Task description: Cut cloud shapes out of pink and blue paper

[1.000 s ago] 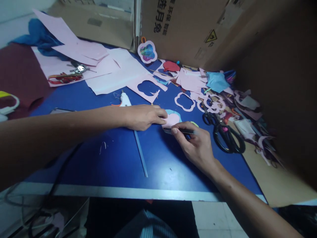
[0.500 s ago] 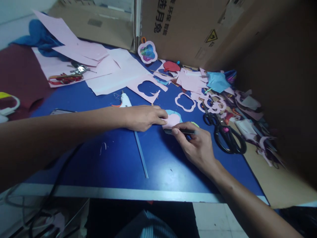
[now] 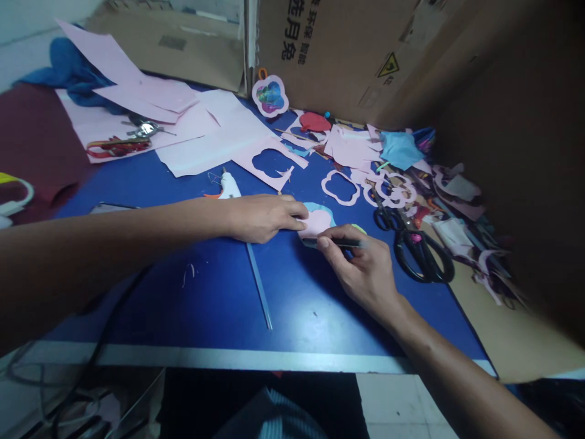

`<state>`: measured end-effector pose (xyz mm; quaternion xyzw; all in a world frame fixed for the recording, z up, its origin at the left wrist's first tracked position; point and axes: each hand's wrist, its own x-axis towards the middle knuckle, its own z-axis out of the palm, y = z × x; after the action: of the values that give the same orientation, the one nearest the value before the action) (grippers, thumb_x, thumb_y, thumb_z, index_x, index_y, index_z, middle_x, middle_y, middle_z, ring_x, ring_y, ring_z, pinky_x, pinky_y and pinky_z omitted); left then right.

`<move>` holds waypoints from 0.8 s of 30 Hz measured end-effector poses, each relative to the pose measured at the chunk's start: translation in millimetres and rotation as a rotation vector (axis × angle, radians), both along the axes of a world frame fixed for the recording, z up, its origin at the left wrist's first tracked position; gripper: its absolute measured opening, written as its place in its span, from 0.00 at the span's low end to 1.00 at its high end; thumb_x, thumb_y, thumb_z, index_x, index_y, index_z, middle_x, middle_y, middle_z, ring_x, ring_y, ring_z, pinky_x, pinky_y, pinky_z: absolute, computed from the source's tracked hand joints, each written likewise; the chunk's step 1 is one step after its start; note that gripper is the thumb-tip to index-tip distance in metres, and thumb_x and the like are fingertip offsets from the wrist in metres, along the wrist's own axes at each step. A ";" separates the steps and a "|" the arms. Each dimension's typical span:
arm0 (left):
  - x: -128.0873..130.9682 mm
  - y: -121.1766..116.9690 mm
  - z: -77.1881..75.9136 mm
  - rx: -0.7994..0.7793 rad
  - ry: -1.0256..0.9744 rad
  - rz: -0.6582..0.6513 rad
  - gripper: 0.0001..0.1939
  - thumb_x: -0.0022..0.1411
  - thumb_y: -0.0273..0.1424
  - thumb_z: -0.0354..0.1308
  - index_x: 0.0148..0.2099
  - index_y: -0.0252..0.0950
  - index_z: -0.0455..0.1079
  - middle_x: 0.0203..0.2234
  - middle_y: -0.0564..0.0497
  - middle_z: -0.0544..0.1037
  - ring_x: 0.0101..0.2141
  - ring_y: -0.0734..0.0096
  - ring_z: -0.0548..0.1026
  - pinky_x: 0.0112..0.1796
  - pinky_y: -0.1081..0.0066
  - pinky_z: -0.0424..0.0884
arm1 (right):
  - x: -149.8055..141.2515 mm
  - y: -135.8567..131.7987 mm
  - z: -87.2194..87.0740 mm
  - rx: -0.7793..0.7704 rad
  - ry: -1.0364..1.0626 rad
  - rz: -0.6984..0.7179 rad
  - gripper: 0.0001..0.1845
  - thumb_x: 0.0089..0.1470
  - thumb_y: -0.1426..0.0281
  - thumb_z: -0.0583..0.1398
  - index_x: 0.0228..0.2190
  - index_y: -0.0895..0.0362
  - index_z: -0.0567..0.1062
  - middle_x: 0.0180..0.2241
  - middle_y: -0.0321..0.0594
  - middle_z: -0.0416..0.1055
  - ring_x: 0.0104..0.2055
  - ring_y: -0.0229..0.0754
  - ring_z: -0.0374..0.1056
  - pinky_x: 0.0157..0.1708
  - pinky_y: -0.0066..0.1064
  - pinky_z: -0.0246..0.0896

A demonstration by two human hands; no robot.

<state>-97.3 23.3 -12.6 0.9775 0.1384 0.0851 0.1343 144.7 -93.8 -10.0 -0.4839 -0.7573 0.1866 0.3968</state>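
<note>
A pink paper cutout (image 3: pixel 317 222) with a scalloped edge lies over a light blue piece (image 3: pixel 327 211) on the blue tabletop. My left hand (image 3: pixel 265 217) reaches in from the left, its thumb and fingertips closed at the cutout's left edge, holding it down. In my right hand (image 3: pixel 365 259) is a dark pen (image 3: pixel 345 242), gripped between thumb and fingers, with its tip at the cutout's lower edge. Partly behind my left hand rests a white glue gun (image 3: pixel 229 185); a clear blue glue stick (image 3: pixel 259 286) runs out below that hand.
Black-handled scissors (image 3: pixel 423 256) lie right of my right hand, beside a smaller pair (image 3: pixel 387 218). Pink flower-shaped rings (image 3: pixel 340 188) and paper scraps (image 3: pixel 354 146) crowd the back right. Large pink sheets (image 3: pixel 183 131) spread at the back left. A cardboard box (image 3: pixel 338 55) stands behind.
The view has shifted very slightly. Both hands, the pen and the pink cutout keep almost the same places.
</note>
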 end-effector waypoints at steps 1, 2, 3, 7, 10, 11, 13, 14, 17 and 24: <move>-0.1 0.1 -0.1 0.000 -0.006 -0.001 0.26 0.65 0.18 0.52 0.59 0.41 0.79 0.64 0.41 0.76 0.60 0.54 0.74 0.60 0.60 0.67 | 0.2 -0.1 -0.2 -0.001 0.000 0.000 0.08 0.68 0.63 0.65 0.39 0.53 0.83 0.35 0.40 0.84 0.32 0.43 0.76 0.32 0.34 0.69; -0.1 0.2 0.0 0.001 -0.011 -0.002 0.26 0.65 0.18 0.52 0.58 0.41 0.80 0.64 0.41 0.76 0.60 0.54 0.74 0.60 0.60 0.68 | 0.4 -0.2 -0.2 -0.001 0.000 0.002 0.09 0.68 0.63 0.65 0.39 0.53 0.83 0.35 0.40 0.84 0.32 0.43 0.76 0.31 0.34 0.69; -0.2 0.2 0.1 0.003 -0.013 -0.002 0.26 0.65 0.18 0.53 0.58 0.41 0.80 0.63 0.41 0.76 0.59 0.54 0.75 0.60 0.60 0.68 | 0.6 -0.3 -0.1 -0.002 0.001 0.006 0.08 0.68 0.63 0.65 0.39 0.53 0.83 0.35 0.40 0.84 0.32 0.42 0.76 0.31 0.34 0.69; -0.4 -0.3 1.5 0.023 0.017 -0.008 0.27 0.65 0.18 0.51 0.60 0.40 0.79 0.63 0.40 0.76 0.59 0.53 0.74 0.59 0.59 0.69 | 1.0 -0.6 1.4 0.003 0.021 0.016 0.07 0.69 0.64 0.65 0.39 0.53 0.83 0.35 0.39 0.84 0.32 0.41 0.76 0.32 0.33 0.69; -0.4 -0.6 2.3 0.032 0.028 -0.009 0.28 0.64 0.18 0.50 0.61 0.39 0.78 0.64 0.39 0.76 0.59 0.53 0.74 0.59 0.58 0.69 | 1.5 -0.6 2.4 0.007 0.024 0.023 0.07 0.69 0.65 0.64 0.39 0.53 0.83 0.35 0.38 0.84 0.32 0.41 0.76 0.32 0.33 0.69; -0.4 -0.6 2.6 0.029 0.025 -0.007 0.28 0.64 0.18 0.50 0.61 0.39 0.78 0.64 0.39 0.76 0.58 0.53 0.74 0.59 0.58 0.69 | 1.7 -0.7 2.6 0.006 0.023 0.024 0.07 0.69 0.65 0.64 0.39 0.53 0.82 0.35 0.38 0.84 0.32 0.41 0.76 0.32 0.33 0.69; -0.5 -0.9 3.3 0.024 0.024 -0.007 0.28 0.65 0.18 0.50 0.62 0.39 0.78 0.64 0.39 0.76 0.58 0.53 0.74 0.58 0.58 0.70 | 2.2 -0.8 2.8 0.006 0.021 0.023 0.07 0.69 0.66 0.64 0.38 0.53 0.82 0.35 0.38 0.84 0.31 0.41 0.76 0.32 0.33 0.69; -0.5 -1.1 3.8 0.023 0.027 -0.007 0.28 0.65 0.18 0.50 0.62 0.40 0.78 0.64 0.39 0.76 0.58 0.53 0.74 0.58 0.58 0.70 | 2.4 -0.9 2.9 0.009 0.023 0.021 0.07 0.69 0.66 0.64 0.38 0.53 0.82 0.35 0.38 0.84 0.32 0.41 0.76 0.32 0.33 0.69; -1.0 -2.0 5.8 0.021 0.041 -0.003 0.29 0.65 0.18 0.49 0.62 0.40 0.77 0.64 0.40 0.76 0.59 0.54 0.74 0.59 0.59 0.69 | 2.7 -1.3 3.8 0.018 0.030 0.023 0.06 0.68 0.67 0.65 0.38 0.53 0.82 0.35 0.38 0.84 0.32 0.41 0.77 0.34 0.33 0.69; -2.3 -3.8 7.9 0.017 0.041 0.008 0.29 0.66 0.18 0.48 0.63 0.39 0.77 0.64 0.41 0.76 0.60 0.54 0.74 0.61 0.57 0.69 | 2.5 -1.2 4.6 0.049 0.034 0.034 0.05 0.68 0.70 0.65 0.38 0.55 0.82 0.36 0.38 0.84 0.34 0.40 0.78 0.36 0.31 0.71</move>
<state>-99.6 19.5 -4.7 0.9796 0.1442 0.0667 0.1230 147.2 -95.0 -5.4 -0.4580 -0.7629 0.1826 0.4181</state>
